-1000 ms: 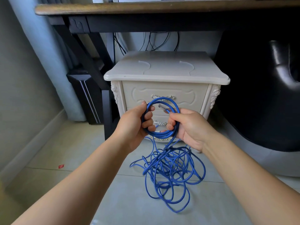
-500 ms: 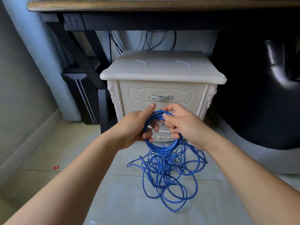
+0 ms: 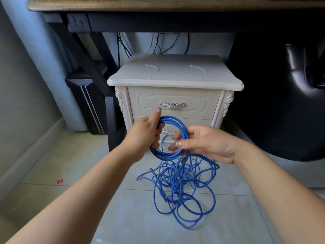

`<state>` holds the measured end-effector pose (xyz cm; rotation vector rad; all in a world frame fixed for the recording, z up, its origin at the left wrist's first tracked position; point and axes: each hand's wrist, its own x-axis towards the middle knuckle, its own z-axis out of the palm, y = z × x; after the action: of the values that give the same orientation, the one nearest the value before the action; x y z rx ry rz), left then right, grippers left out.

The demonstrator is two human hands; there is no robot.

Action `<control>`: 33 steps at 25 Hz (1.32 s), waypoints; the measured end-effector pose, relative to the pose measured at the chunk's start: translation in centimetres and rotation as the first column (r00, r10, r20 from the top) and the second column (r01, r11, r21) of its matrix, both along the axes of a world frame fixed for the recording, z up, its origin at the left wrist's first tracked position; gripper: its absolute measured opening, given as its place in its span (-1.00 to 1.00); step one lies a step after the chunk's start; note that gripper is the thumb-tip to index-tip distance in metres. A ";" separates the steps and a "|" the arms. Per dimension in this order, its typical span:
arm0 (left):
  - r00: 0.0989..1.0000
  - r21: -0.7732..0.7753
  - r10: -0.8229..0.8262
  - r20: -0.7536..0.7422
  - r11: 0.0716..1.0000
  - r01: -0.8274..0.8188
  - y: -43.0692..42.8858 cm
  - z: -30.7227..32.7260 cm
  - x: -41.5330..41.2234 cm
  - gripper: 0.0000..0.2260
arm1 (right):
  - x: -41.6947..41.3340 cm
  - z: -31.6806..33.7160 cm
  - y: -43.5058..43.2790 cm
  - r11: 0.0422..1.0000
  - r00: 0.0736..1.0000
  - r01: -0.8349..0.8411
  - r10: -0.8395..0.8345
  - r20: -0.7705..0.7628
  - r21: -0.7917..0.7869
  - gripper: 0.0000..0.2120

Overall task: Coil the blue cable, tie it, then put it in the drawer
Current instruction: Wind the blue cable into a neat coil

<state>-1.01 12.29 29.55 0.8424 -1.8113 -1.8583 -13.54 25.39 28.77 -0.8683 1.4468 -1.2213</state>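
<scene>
Dangling from a neat coil, blue cable (image 3: 177,184) sprawls tangled on floor (image 3: 61,164).

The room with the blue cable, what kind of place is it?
Probably a home study or bedroom corner: a cream nightstand stands at a wooden desk, with black wires hanging down the wall behind.

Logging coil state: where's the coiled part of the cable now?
Head view, centre: the coil is held up between the left hand, gripping its left side, and the right hand, pinching its right side, in front of the nightstand.
</scene>
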 end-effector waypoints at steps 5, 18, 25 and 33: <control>0.986 0.128 0.107 -0.129 0.988 -0.091 -0.1 -0.1 0.0 -0.59 | 1.0 -0.4 -0.5 0.975 0.982 0.170 -0.180 -0.056 -0.144 -0.92; 0.969 0.108 -0.226 -0.095 0.966 0.236 -0.2 0.1 0.7 -0.69 | 1.2 0.3 -1.4 0.953 0.963 0.225 -0.248 -0.100 -0.201 -0.86; 0.906 0.022 -0.417 -0.076 0.907 0.420 -0.4 0.0 0.0 -0.77 | 0.8 1.4 -1.6 0.977 0.912 0.152 -0.197 -0.359 -0.148 -0.90; 0.972 0.049 -0.155 -0.179 0.985 0.166 0.1 -0.7 -0.4 -0.78 | 0.0 0.5 -0.9 0.974 0.983 0.186 -0.185 0.015 -0.127 -0.93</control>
<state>-1.37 12.38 28.88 0.5475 -1.7646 -2.0302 -13.56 24.51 29.24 -0.8298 1.4855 -1.4681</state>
